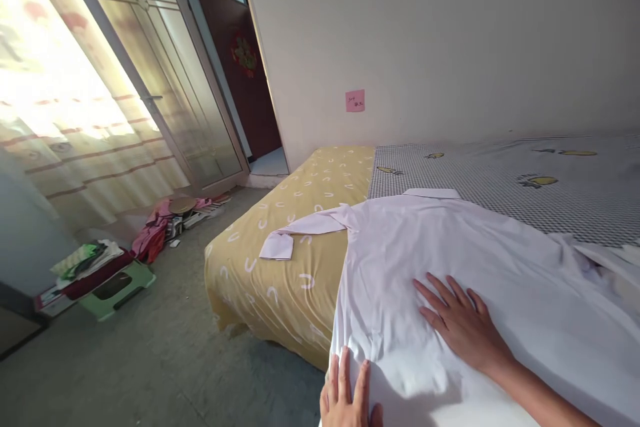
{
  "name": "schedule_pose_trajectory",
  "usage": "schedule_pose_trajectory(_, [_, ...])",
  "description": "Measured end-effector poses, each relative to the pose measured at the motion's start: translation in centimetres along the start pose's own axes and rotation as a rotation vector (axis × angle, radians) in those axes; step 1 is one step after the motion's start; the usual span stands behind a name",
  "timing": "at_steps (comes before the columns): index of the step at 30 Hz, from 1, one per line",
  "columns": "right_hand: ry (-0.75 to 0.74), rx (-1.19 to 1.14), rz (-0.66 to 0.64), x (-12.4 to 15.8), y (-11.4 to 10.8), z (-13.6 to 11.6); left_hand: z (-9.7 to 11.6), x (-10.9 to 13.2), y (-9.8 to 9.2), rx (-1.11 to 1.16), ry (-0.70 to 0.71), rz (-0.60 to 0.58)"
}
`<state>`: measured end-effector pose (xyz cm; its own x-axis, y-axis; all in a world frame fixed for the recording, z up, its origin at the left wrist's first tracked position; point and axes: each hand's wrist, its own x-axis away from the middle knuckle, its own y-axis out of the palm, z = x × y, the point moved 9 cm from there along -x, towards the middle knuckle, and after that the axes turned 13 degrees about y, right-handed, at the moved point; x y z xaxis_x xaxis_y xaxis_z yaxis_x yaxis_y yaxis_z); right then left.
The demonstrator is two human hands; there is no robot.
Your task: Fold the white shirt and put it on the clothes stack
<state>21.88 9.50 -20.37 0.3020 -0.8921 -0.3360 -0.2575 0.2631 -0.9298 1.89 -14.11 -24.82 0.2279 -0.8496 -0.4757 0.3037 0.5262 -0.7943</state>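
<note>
A white long-sleeved shirt [400,247] lies spread on the bed, its collar toward the wall. One sleeve stretches left over the yellow sheet and bends at the cuff. My right hand [460,323] rests flat on the middle of the shirt, fingers spread. Down at the bottom of the view, my left hand [347,393] lies on the shirt near its left edge, fingers apart and part of the palm cut off by the frame. Small wrinkles show in the cloth between the two hands. Neither hand grasps anything.
The bed has a yellow sheet [280,280] on the left and a checked cover [450,167] farther right. A pink note [355,101] is on the wall. On the floor at left are a green stool [117,290] with folded cloths and a pile of pink items [155,227].
</note>
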Motion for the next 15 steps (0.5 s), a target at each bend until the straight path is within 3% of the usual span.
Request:
schedule_pose_trajectory(3, [-0.024,-0.02,0.013,0.5,0.1,-0.2,-3.2,-1.7,-1.4,0.366,-0.126,0.131])
schedule_pose_trajectory(7, [-0.031,-0.022,0.048,0.4,-0.9,-0.1,-9.8,-6.3,-4.0,0.735,-0.472,0.269])
schedule_pose_trajectory(11, [-0.04,-0.051,0.126,0.6,-1.5,-0.4,-14.9,-13.5,-8.9,0.679,-0.584,0.512])
schedule_pose_trajectory(15, [-0.059,-0.073,0.166,0.7,-1.7,-0.5,-18.7,-19.0,-11.0,0.518,-0.677,0.616])
